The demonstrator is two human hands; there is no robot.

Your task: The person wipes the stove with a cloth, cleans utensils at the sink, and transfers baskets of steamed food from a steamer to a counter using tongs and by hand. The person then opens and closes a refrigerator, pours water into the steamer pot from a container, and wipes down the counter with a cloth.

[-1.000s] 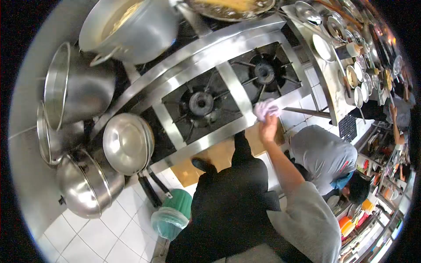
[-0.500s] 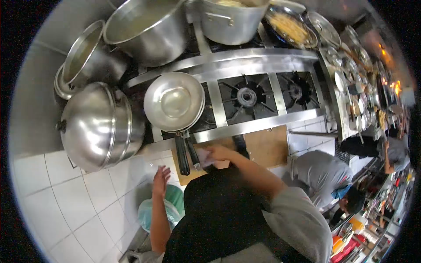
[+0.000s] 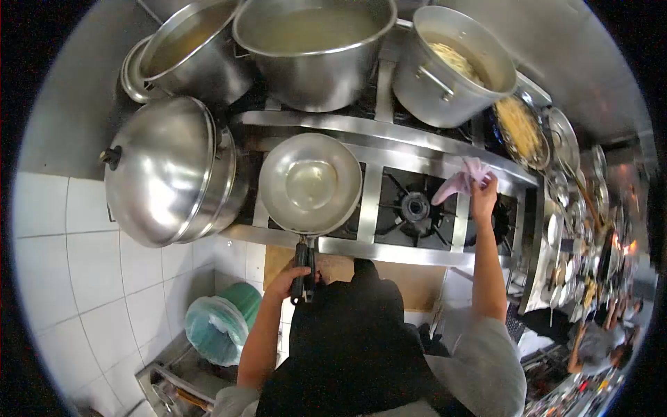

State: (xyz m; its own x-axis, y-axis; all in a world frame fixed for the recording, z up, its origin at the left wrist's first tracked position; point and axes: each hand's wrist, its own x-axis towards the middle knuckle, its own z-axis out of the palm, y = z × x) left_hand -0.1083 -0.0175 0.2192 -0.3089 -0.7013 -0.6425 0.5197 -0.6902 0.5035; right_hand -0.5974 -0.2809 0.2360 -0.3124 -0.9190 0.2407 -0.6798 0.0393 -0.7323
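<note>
My left hand (image 3: 283,283) is wrapped around the black handles (image 3: 303,267) of the stacked frying pans (image 3: 310,184), which sit on the left burner of the stove. The top pan is pale metal with its inside facing up. Over on the right, my right hand (image 3: 484,198) grips a crumpled pink cloth (image 3: 458,185) above the stove's metal edge, near the right burner (image 3: 501,224). Between the pans and the cloth lies a bare black burner (image 3: 415,206).
A large domed steamer (image 3: 163,174) stands left of the pans. Behind are a big steel pot (image 3: 313,76), an aluminium pot (image 3: 445,83) with pale strips in liquid, and a pan of fries (image 3: 517,128). A lined green bin (image 3: 240,306) is below left. Flames (image 3: 629,247) burn far right.
My left hand, open before, has closed on the pan handles. My right hand has carried the cloth from beside the handles up and right over the stove. The camera view has shifted.
</note>
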